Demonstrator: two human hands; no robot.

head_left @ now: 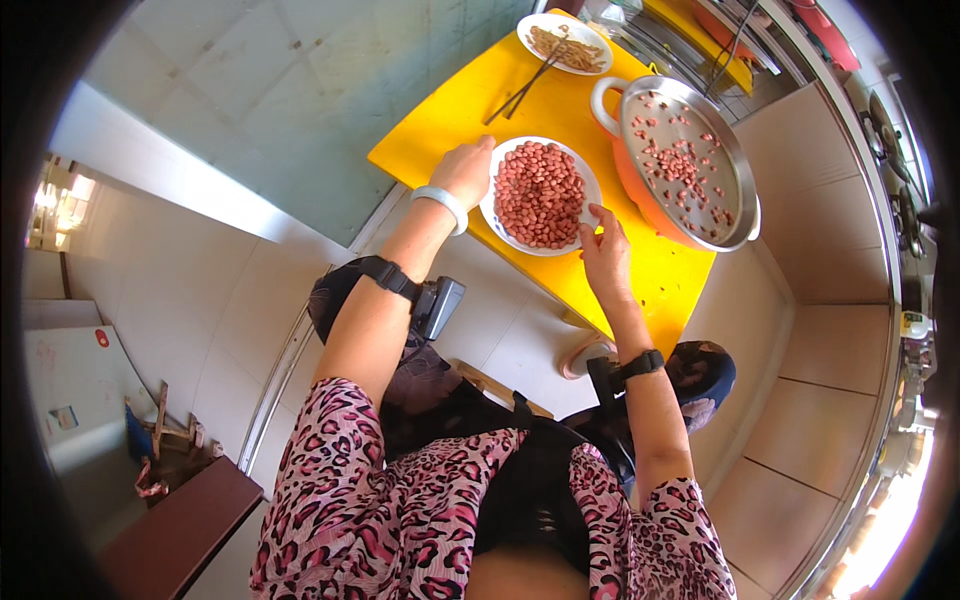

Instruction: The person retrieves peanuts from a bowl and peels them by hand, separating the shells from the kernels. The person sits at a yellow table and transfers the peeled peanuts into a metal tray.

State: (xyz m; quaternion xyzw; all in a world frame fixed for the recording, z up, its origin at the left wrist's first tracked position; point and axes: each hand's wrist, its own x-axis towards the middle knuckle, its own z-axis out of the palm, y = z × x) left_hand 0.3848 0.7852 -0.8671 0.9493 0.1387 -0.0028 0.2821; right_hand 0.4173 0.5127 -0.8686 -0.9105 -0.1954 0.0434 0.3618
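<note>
Red-skinned peanuts [538, 195] fill a round white plate [589, 174] near the front edge of a yellow table [450, 112]. On the plate's left rim rests my left hand [463, 171], its fingers at the far side of the rim. My right hand [606, 251] has thumb and fingertips at the plate's right rim. Whether the plate is lifted off the table cannot be told. Right of it stands an orange pan [641, 191] with a pale handle, its metal inside holding scattered peanuts [679, 165].
At the table's far end is a white dish [532, 30] of brown strips, with dark chopsticks [525, 82] leaning over its rim. Small dark bits lie on the table's right part. Cabinets [817, 247] line the right side; a frosted glass panel [285, 97] stands at the left.
</note>
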